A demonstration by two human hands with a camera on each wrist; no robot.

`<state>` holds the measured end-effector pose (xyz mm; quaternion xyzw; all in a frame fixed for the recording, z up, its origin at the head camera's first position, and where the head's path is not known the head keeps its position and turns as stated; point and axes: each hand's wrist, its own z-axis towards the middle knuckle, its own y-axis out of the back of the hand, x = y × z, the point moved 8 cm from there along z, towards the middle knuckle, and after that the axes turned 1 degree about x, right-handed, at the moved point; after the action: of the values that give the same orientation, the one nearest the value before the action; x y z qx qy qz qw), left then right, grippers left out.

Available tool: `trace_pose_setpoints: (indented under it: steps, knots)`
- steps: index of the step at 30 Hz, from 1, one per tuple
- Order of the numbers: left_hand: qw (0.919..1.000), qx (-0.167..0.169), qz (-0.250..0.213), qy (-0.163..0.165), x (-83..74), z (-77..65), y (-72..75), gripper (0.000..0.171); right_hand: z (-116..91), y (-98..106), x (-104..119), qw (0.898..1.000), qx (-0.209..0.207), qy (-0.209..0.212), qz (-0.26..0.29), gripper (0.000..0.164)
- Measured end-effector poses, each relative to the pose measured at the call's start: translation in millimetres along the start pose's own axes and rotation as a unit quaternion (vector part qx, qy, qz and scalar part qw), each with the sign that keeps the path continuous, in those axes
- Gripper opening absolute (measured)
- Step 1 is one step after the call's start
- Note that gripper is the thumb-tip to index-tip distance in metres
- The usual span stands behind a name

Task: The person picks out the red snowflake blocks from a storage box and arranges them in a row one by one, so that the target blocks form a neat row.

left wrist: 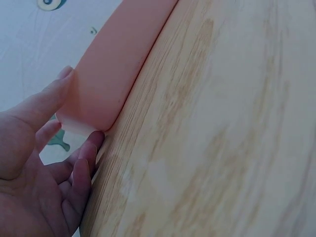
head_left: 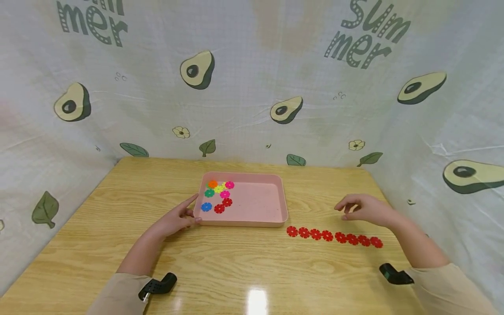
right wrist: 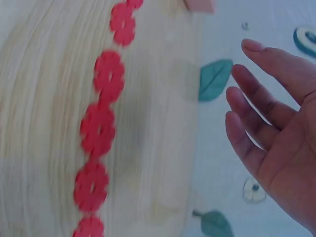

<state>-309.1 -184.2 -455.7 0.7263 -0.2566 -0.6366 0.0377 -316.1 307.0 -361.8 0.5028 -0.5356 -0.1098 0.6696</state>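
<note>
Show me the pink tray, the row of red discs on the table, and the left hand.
pink tray (head_left: 256,204): head view, bare floor of the tray.
row of red discs (head_left: 327,236): head view, a disc near the middle of the row.
left hand (head_left: 178,217): head view, back of the hand beside the tray's corner.

Shallow, rectangular pink plastic tray (head_left: 275,199) with rounded corners, lying flat near the middle of a light wooden tabletop (head_left: 236,267), its near-left corner touched by the fingers of the left hand (head_left: 177,218). Inside, bunched in the tray's left part, small flat flower-shaped plastic discs (head_left: 218,196) in orange, yellow, green, pink, blue and red. Just beyond the tray's near-right corner, a straight row of red flower-shaped discs (head_left: 334,236), flat on the wood, edge to edge, running rightward in front of the relaxed, raised right hand (head_left: 366,209).
</note>
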Motion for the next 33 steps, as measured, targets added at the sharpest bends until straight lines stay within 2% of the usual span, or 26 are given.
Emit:
trace_pose_setpoints:
  steps: [14,21,28,33]
  knots:
    - [0.9998,0.010,-0.006,-0.019,-5.0,-1.7,-0.3,0.085,78.3,-38.7,71.9,0.997,0.025,0.059,0.038,0.019]
    - [0.9999,0.002,-0.007,-0.014,-2.1,-0.7,1.8,0.084,114.1,-58.8,96.3,0.993,0.045,0.089,0.056,0.022]
    - [0.9997,0.007,0.001,-0.022,-1.7,0.2,-0.1,0.084,145.2,-79.2,117.3,0.991,0.078,0.092,0.062,0.022]
    - [0.9999,-0.001,0.000,-0.012,1.0,0.6,1.2,0.084,167.0,-90.5,132.4,0.989,0.089,0.104,0.047,0.022]
